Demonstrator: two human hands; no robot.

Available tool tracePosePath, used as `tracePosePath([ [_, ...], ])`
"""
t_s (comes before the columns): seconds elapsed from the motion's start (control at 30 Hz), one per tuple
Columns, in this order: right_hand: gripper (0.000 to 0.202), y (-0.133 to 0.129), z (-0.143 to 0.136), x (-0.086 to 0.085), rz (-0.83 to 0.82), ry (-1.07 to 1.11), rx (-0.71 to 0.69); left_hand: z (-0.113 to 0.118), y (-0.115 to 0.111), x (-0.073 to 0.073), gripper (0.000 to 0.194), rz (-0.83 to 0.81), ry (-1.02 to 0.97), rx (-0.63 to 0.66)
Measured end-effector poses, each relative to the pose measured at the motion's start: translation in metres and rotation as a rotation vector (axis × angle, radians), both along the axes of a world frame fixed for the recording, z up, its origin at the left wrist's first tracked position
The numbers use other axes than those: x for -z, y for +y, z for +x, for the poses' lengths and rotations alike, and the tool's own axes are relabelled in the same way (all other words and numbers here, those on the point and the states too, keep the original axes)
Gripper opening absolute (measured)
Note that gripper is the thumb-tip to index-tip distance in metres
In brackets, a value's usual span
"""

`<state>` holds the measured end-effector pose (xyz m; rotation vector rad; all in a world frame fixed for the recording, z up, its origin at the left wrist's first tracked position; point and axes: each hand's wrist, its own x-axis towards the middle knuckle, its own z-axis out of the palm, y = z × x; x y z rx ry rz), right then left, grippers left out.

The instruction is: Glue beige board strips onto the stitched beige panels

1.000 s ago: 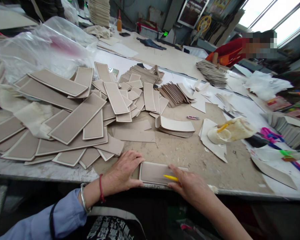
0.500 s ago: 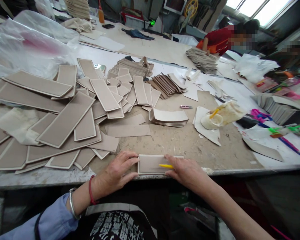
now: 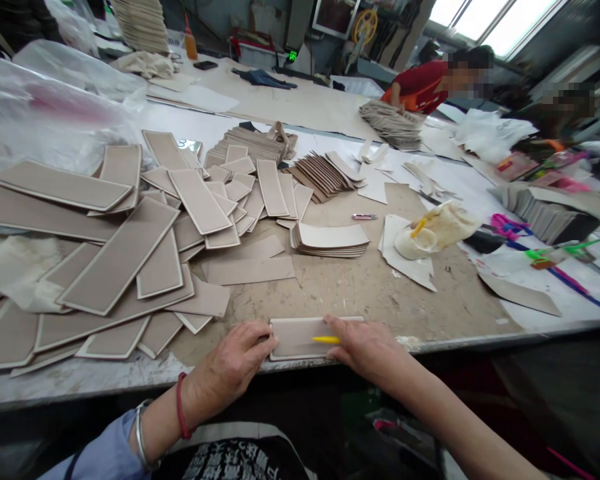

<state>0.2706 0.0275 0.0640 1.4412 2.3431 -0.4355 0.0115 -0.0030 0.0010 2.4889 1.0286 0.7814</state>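
Note:
A beige rectangular panel with a pale border [image 3: 295, 333] lies flat along the table's near edge. At its left end, my left hand [image 3: 243, 357] is closed, thumb and fingertips pinching the corner. My right hand [image 3: 365, 347] rests over the panel's right part, with a yellow pointed stick [image 3: 326, 340] poking out to the left from between its fingers. The fingers hide the grip on the stick. Beyond the panel sits a short stack of curved pale pieces [image 3: 333, 239].
Many bordered beige panels [image 3: 120, 257] are heaped on the left. A whitish pot [image 3: 415, 241] with a yellow stick stands on scrap at right. Small snips [image 3: 364, 217] lie behind the stack. Across the table, a person in red [image 3: 420, 87] handles stacked pieces.
My left thumb and fingers have come together at the panel's left corner. The view has shifted slightly, and my right hand with the yellow stick keeps its place on the panel.

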Motion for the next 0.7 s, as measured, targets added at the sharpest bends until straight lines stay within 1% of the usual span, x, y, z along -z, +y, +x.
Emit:
tracePosePath([
  [0.23, 0.04, 0.002, 0.002, 0.004, 0.032, 0.026, -0.033, 0.002, 0.0, 0.001, 0.035, 0.0, 0.018, 0.003],
  [0.4, 0.039, 0.001, 0.002, 0.002, 0.027, 0.024, -0.036, 0.002, 0.0, 0.003, 0.032, -0.006, 0.058, 0.042],
  [0.53, 0.038, 0.003, -0.002, -0.002, 0.014, -0.004, -0.025, 0.004, 0.004, -0.001, 0.029, -0.01, 0.055, 0.048],
  [0.7, 0.035, 0.006, -0.005, -0.005, 0.039, -0.006, -0.049, 0.014, 0.007, -0.008, 0.031, 0.029, 0.132, 0.057],
])
